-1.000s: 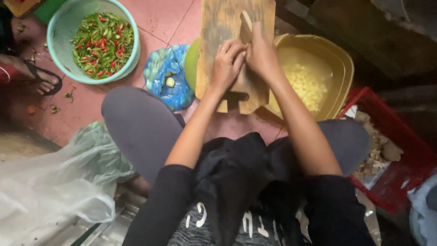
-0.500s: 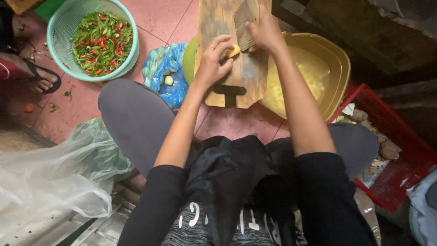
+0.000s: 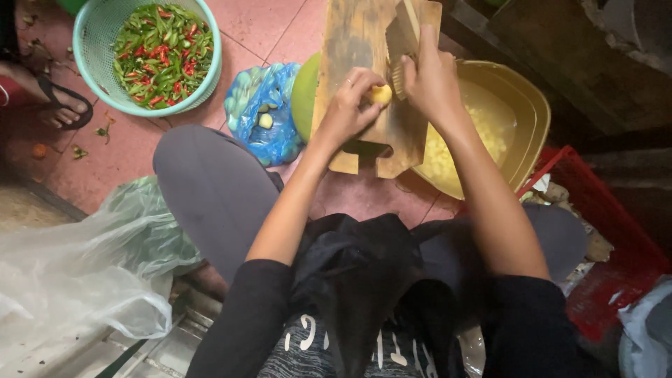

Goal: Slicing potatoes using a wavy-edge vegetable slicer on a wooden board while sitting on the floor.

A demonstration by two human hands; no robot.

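A small pale-yellow piece of vegetable (image 3: 381, 94) lay pinched in fingertips on a worn wooden cutting board (image 3: 357, 49), near the board's middle. The board lay flat with its notched handle end toward the person, resting across a yellow basin. A wide knife blade (image 3: 402, 35) stood on the board, just beside the piece.

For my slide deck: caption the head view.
Left hand steadies a yellow piece on a wooden cutting board while right hand holds a knife.
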